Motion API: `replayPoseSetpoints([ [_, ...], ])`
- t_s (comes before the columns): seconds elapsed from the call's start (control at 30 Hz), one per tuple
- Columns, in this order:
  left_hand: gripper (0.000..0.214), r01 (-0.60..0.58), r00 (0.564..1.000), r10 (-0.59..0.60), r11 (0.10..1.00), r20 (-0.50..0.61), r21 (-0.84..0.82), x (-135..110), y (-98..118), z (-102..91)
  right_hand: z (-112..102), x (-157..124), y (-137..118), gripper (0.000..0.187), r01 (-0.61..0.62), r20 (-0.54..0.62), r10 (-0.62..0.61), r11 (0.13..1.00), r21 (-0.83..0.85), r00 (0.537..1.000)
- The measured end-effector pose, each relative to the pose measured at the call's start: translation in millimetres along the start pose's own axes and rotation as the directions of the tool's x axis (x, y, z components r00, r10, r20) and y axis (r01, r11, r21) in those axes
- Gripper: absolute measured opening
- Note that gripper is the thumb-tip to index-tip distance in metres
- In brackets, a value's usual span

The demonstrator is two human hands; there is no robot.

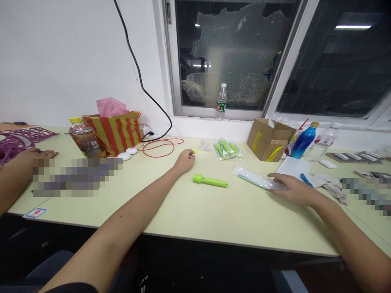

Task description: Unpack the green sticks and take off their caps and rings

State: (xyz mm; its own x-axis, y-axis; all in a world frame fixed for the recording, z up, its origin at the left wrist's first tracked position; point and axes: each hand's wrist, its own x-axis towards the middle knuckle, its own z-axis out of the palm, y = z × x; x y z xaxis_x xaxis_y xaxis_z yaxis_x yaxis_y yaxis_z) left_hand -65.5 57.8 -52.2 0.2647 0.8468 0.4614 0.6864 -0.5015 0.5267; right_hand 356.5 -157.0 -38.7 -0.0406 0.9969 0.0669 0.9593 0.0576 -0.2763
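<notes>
My left hand (184, 161) rests far forward on the table with its fingers curled together. At its fingertips lies a small yellow ring (196, 151); whether the fingers hold it or something else I cannot make out. My right hand (290, 189) grips the right end of a long clear plastic packet (255, 178) with a green strip inside, low over the table. Between the hands a bright green plastic tube (210, 181) lies on its side. Small clear plastic pieces (203, 145) stand just beyond my left hand, beside several bagged green parts (226, 149).
An open cardboard box (269, 140), a blue bottle (304, 140) and a clear bottle (322, 142) stand at back right. A striped bag (117, 134), a drink bottle (87, 140) and red cable (159, 148) occupy the left. Another person's hand (33, 160) reaches in there.
</notes>
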Motion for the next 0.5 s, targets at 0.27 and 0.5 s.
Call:
replayPoseSetpoints([
  [0.27,0.029,-0.131,0.990,0.116,0.971,0.084,0.202,33.4,-12.8,15.6,-20.2,36.4,-97.8,0.046,0.168,-0.233,-0.172,0.985,-0.038,0.957],
  [0.5,0.027,-0.077,0.992,0.048,0.964,0.115,0.256,36.7,-18.6,21.4,30.5,73.2,-210.6,0.045,0.447,-0.040,-0.445,0.892,0.076,0.895],
])
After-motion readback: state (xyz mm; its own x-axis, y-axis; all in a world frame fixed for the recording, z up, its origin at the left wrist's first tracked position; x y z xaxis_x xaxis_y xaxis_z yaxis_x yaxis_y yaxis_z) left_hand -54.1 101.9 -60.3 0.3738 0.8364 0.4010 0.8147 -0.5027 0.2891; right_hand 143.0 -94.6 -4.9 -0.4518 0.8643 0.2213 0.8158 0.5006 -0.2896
